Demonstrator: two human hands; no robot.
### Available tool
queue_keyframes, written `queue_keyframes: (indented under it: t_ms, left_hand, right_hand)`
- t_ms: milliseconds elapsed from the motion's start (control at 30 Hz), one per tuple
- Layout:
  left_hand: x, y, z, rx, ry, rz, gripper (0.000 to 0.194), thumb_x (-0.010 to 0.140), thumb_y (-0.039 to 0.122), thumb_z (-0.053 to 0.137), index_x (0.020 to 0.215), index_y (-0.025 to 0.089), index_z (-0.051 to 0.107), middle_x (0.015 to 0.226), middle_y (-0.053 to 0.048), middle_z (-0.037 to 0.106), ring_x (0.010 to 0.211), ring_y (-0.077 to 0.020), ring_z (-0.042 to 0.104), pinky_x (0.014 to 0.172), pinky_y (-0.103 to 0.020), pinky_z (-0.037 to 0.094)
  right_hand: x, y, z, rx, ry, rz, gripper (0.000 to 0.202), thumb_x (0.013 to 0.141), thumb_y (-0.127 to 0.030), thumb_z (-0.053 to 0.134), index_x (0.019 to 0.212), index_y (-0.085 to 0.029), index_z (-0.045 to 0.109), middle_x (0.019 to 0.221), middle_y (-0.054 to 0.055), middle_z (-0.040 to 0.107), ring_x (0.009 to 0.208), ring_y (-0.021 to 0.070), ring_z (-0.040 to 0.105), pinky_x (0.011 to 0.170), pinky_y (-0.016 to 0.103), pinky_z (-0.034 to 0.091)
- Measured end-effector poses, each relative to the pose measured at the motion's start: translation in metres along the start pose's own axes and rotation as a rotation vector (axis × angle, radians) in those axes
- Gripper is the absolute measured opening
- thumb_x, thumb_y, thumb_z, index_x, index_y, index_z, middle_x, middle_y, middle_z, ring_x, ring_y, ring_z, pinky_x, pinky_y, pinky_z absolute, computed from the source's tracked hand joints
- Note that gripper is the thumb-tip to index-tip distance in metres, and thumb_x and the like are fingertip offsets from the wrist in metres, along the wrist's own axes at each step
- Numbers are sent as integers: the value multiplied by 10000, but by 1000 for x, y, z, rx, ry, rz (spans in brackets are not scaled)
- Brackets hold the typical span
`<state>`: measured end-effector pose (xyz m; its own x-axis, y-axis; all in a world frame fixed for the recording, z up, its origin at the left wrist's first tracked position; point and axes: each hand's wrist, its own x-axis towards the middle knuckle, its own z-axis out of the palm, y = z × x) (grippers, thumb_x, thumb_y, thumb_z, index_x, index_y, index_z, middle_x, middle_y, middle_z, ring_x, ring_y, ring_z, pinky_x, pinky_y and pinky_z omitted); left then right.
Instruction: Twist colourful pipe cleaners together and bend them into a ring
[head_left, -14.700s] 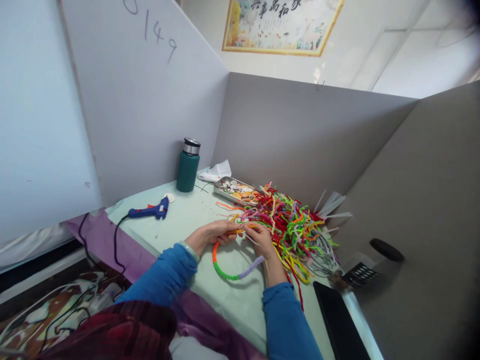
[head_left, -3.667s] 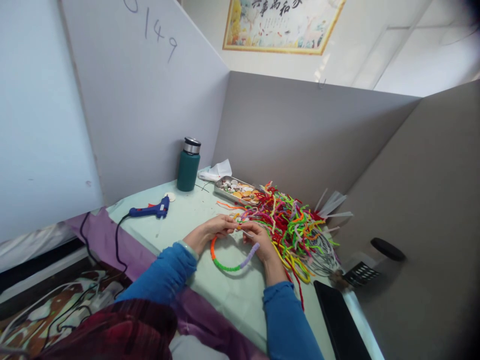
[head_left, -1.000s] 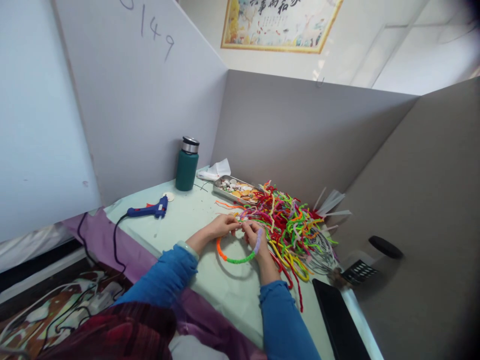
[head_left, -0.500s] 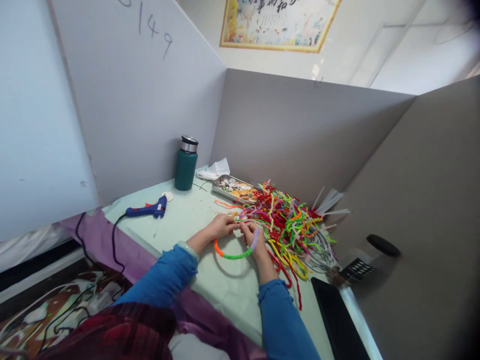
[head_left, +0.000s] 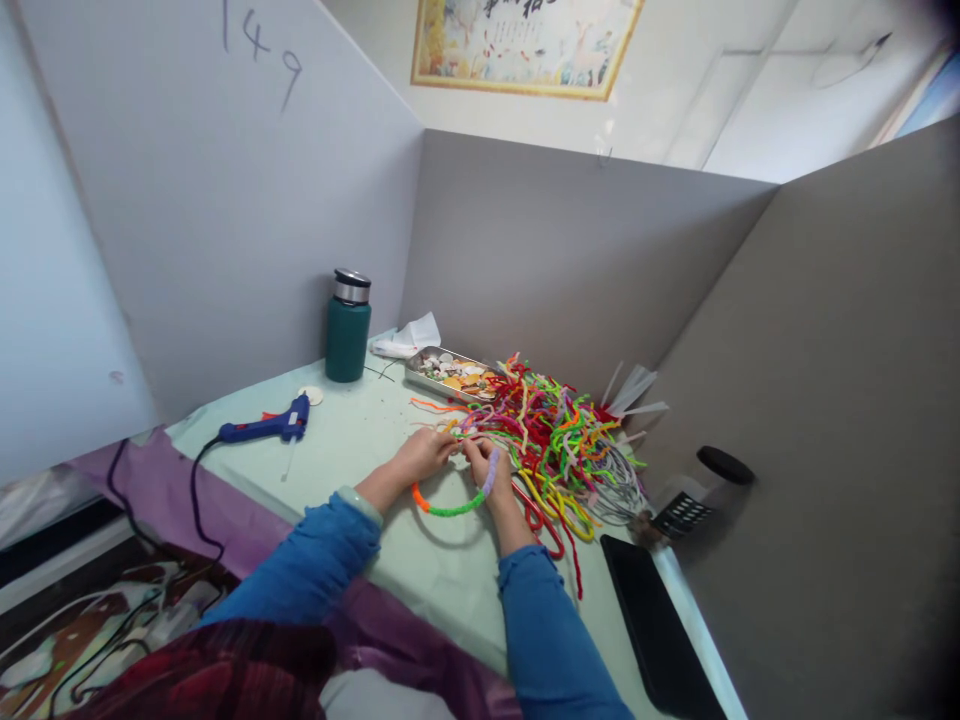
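A ring wrapped in fuzzy pipe cleaner (head_left: 454,511), with orange, green and lilac stretches, is held up over the table. My left hand (head_left: 426,455) pinches its far side from the left. Close beside it, my right hand (head_left: 486,466) grips the same far side, the lilac stretch crossing in front of its fingers. Both sets of fingertips nearly meet; the small part between them is too fine to make out. Right behind the hands spreads a heap of loose pipe cleaners (head_left: 555,420) in red, green, orange and other colours.
A metal tray (head_left: 450,375) of small discs stands behind the hands, with white crumpled paper (head_left: 411,336) by it. At left are a blue glue gun (head_left: 266,428) with its cord and a green bottle (head_left: 348,330). A black flat object (head_left: 660,630) lies right. Grey partitions (head_left: 570,250) enclose the table.
The camera view has swung a little to the right, so everything appears shifted left. Both hands keep hold of the ring, with only slight finger movement.
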<state>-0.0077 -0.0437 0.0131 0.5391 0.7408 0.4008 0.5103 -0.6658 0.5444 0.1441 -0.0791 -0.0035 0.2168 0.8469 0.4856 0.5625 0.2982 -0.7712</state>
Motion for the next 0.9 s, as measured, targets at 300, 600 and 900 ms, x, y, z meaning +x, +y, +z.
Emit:
queue_keyframes:
  t_ms: [300,600,900]
  left_hand:
    - [5,-5,-8,-221,-27,-197,315,789,367,467,705,148,677,578,2,615,562,-115,493,568,-206,346]
    - [3,-5,-9,-179,-61,-139,302,785,370,494,718,160,700,548,9,609,560,-114,502,598,-202,350]
    - [0,-4,-5,-156,-191,-47,279,781,361,507,767,168,708,599,3,636,592,-112,523,591,-195,352]
  right_hand:
    - [8,-6,-26,-270,-122,-190,129,746,-235,576,819,-202,678,837,53,660,743,179,575,683,271,406]
    - [8,5,-75,-851,274,288,264,755,-338,574,903,-138,664,887,204,658,908,333,565,698,419,392]
    - [10,10,-78,-771,347,224,288,836,-302,454,885,-150,694,837,165,678,792,282,595,672,375,382]
